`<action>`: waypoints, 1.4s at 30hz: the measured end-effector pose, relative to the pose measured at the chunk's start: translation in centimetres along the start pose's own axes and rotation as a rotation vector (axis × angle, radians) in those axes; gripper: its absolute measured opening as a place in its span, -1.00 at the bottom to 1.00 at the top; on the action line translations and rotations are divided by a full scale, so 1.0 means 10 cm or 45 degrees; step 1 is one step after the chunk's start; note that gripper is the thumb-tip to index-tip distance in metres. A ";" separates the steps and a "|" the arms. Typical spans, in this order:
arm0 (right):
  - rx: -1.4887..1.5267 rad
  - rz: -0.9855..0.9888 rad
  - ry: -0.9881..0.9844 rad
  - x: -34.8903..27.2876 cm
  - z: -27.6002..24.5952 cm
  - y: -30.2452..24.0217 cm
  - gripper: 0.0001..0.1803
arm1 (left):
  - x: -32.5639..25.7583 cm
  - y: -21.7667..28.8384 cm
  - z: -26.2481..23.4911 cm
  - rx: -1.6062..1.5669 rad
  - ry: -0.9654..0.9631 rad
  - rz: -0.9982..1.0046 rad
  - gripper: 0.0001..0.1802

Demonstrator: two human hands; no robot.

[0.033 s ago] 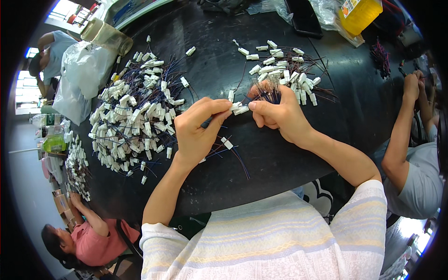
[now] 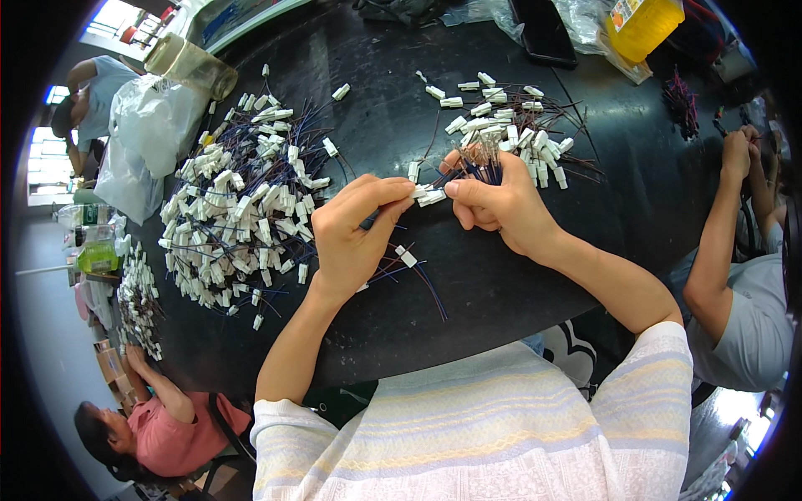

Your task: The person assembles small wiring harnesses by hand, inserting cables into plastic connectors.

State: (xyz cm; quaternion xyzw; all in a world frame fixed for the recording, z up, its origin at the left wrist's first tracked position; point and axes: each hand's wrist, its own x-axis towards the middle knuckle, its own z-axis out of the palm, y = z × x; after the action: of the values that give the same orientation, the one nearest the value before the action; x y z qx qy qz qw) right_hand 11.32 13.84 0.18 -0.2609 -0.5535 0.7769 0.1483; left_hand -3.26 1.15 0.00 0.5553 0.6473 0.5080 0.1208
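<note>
My left hand (image 2: 355, 225) is closed, its thumb and forefinger pinching a small white plastic connector (image 2: 420, 191) with wires. My right hand (image 2: 510, 204) is wrapped round a bundle of thin dark wires (image 2: 483, 169) whose bare-looking ends fan upward. At my right thumb tip sits another white connector (image 2: 432, 198), touching or close to the pinched one. Just beyond the fingertips stands a further connector (image 2: 413, 171). Below my hands a loose connector (image 2: 406, 255) with dark blue wires lies on the black table (image 2: 368, 334). Fingers partly hide how the wires join the connectors.
A large heap of wired white connectors (image 2: 242, 209) is on the left, a smaller heap (image 2: 518, 125) beyond my right hand. Farther back are a black phone (image 2: 545, 33) and a yellow bottle (image 2: 645, 29). Other people sit at left and right, one in a pink top (image 2: 180, 430).
</note>
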 end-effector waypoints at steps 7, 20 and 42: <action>-0.037 0.001 -0.023 0.03 -0.01 0.04 -0.91 | 0.01 0.00 0.05 0.035 0.026 0.136 -0.83; -0.033 -0.041 -0.047 0.00 0.00 0.06 -0.89 | -0.02 -0.06 0.07 -0.081 -0.062 0.079 -0.80; 0.418 0.093 -0.140 -0.04 -0.13 0.06 -0.90 | 0.34 0.22 -0.90 1.317 0.279 0.301 -0.82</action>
State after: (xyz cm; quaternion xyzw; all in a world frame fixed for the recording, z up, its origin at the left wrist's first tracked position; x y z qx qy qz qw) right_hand 12.39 14.49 -0.60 -0.2102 -0.4166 0.8749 0.1300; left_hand -9.63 -1.03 7.25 0.5552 0.7548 0.1880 -0.2945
